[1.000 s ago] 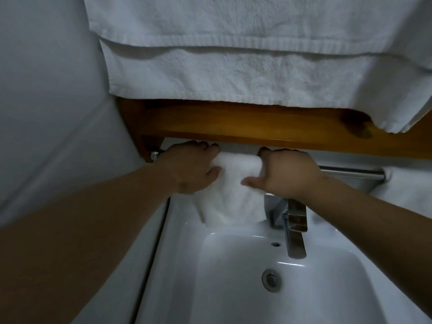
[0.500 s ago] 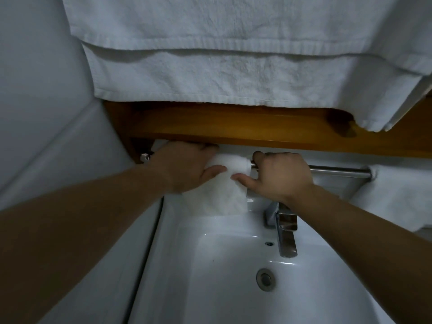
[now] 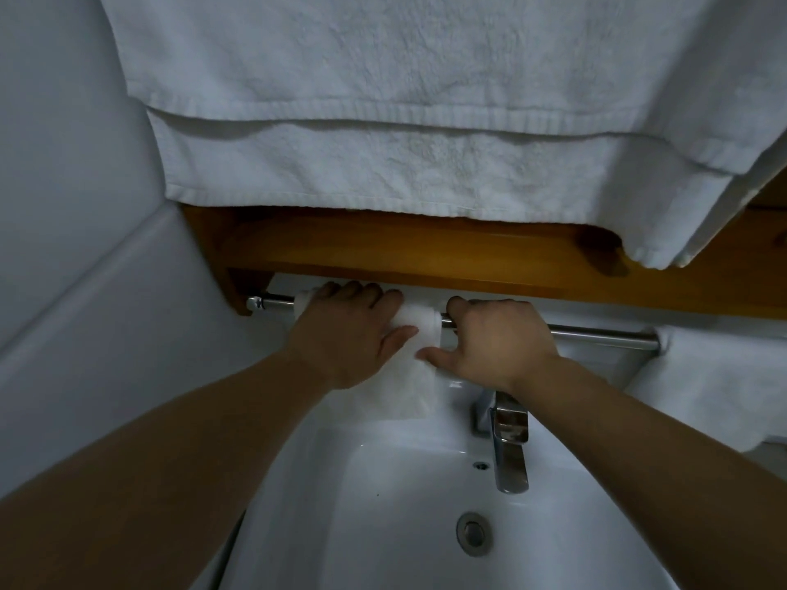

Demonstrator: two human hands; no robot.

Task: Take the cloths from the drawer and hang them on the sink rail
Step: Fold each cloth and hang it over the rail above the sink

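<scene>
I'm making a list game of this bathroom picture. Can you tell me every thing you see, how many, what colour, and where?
small cloth: one, white, draped over the rail between the hands
second cloth: one, white, at the rail's right end
rail: one, silver, under the wooden shelf
wooden shelf: one, brown, above the rail
big towels: two layers, white, hanging at top
sink: one, white, bottom
tap: one, silver, behind the basin
drain: one, silver, basin floor
left hand: on the cloth
right hand: pinching the cloth's right edge

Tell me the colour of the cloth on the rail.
White: the cloth on the rail, head view.
</scene>
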